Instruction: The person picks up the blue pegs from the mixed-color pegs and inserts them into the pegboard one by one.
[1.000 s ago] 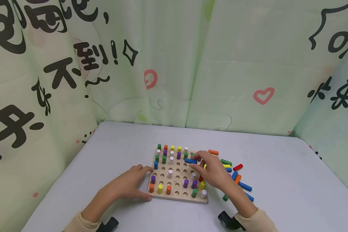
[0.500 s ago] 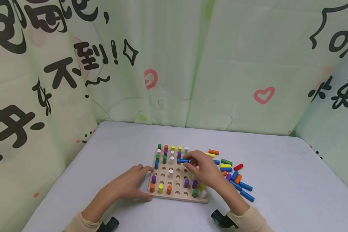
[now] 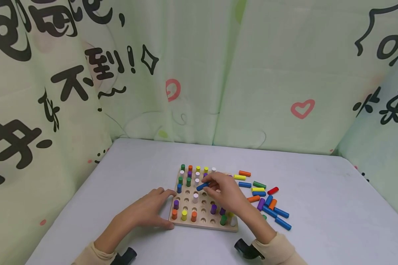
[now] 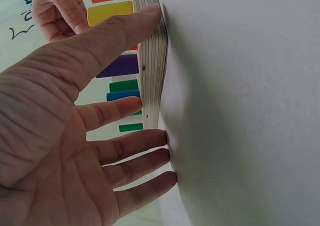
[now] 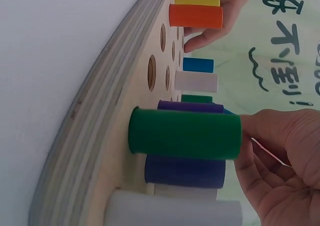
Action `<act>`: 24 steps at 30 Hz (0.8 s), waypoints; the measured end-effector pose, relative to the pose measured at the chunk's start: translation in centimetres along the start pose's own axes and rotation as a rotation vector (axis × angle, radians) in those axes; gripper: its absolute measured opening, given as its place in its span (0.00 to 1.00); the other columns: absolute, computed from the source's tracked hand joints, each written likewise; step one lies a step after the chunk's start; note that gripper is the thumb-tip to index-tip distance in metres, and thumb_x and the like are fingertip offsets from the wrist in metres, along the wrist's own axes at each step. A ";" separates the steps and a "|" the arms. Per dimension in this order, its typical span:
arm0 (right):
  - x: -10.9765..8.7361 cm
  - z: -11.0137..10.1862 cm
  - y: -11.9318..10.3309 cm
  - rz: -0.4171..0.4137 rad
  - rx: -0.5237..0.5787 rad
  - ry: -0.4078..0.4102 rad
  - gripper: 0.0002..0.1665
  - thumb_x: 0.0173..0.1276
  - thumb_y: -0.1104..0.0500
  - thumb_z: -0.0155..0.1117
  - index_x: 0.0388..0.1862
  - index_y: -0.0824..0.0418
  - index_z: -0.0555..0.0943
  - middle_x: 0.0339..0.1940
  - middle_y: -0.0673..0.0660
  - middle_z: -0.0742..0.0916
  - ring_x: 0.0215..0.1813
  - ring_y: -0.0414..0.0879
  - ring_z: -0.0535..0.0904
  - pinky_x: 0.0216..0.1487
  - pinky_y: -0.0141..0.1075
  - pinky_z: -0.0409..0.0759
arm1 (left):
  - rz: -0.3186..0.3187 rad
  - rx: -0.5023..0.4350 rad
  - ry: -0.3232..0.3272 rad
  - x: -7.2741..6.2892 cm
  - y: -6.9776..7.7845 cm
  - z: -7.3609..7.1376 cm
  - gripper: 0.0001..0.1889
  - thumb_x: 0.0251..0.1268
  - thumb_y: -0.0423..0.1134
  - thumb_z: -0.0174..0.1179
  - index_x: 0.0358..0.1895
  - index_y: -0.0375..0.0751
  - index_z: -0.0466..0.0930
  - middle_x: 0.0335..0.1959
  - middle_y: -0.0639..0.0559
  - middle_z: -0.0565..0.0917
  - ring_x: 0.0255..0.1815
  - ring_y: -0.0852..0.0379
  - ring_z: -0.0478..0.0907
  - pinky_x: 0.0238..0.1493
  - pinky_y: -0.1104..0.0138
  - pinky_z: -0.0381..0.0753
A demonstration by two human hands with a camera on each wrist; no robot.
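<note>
A wooden pegboard [image 3: 205, 226] lies on the table, with coloured pegs standing in some of its round holes. My left hand [image 3: 152, 208] rests at its left side. In the left wrist view, the thumb [image 4: 127, 28] touches the board's edge and the fingers are straight. My right hand [image 3: 227, 191] pinches a blue peg [image 3: 201, 187] between thumb and fingers, tilted above the middle of the board and hiding several holes. A green peg [image 5: 185, 133] stands in front of that hand in the right wrist view, where the held peg is mostly hidden.
Loose pegs lie right of the board, including a red one [image 3: 273, 190], an orange one [image 3: 244, 173] and several blue ones such as this blue peg [image 3: 283, 223]. A printed curtain [image 3: 258, 73] hangs behind the white table [image 3: 146, 158].
My right hand has moved left over the board with the blue peg, which has gone from level to slanted. The left hand has stayed in place.
</note>
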State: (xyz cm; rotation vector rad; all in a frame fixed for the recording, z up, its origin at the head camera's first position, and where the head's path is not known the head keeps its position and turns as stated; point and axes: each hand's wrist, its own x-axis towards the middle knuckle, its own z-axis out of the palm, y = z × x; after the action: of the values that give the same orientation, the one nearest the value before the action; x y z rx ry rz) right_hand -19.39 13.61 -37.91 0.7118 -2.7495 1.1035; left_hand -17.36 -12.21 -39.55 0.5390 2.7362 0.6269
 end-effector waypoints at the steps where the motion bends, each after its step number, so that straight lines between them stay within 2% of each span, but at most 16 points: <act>1: 0.0 0.1 -0.1 -0.005 0.005 -0.002 0.11 0.68 0.69 0.70 0.48 0.65 0.85 0.44 0.55 0.88 0.42 0.44 0.84 0.48 0.35 0.87 | 0.001 -0.002 0.000 0.0 0.0 0.0 0.45 0.44 0.55 0.83 0.67 0.47 0.74 0.61 0.42 0.78 0.63 0.43 0.76 0.64 0.44 0.77; 9: 0.3 0.6 -0.3 -0.024 0.037 -0.004 0.11 0.68 0.70 0.69 0.48 0.64 0.83 0.43 0.55 0.87 0.42 0.45 0.84 0.47 0.35 0.87 | 0.013 -0.014 0.000 0.1 -0.1 0.1 0.44 0.45 0.55 0.82 0.67 0.47 0.74 0.59 0.43 0.79 0.61 0.45 0.76 0.64 0.45 0.78; 24: 0.7 2.1 -0.8 -0.046 0.023 -0.014 0.11 0.70 0.69 0.66 0.50 0.63 0.85 0.46 0.55 0.88 0.44 0.45 0.83 0.48 0.34 0.86 | 0.041 -0.011 0.010 -0.1 -0.2 0.0 0.44 0.45 0.54 0.82 0.67 0.46 0.74 0.57 0.43 0.79 0.59 0.45 0.76 0.63 0.45 0.79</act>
State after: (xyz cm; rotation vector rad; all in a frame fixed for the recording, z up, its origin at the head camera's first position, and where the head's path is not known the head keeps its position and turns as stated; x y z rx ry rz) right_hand -19.49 11.39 -38.72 0.7850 -2.7216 1.1276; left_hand -17.31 -12.46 -39.64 0.5925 2.7359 0.6557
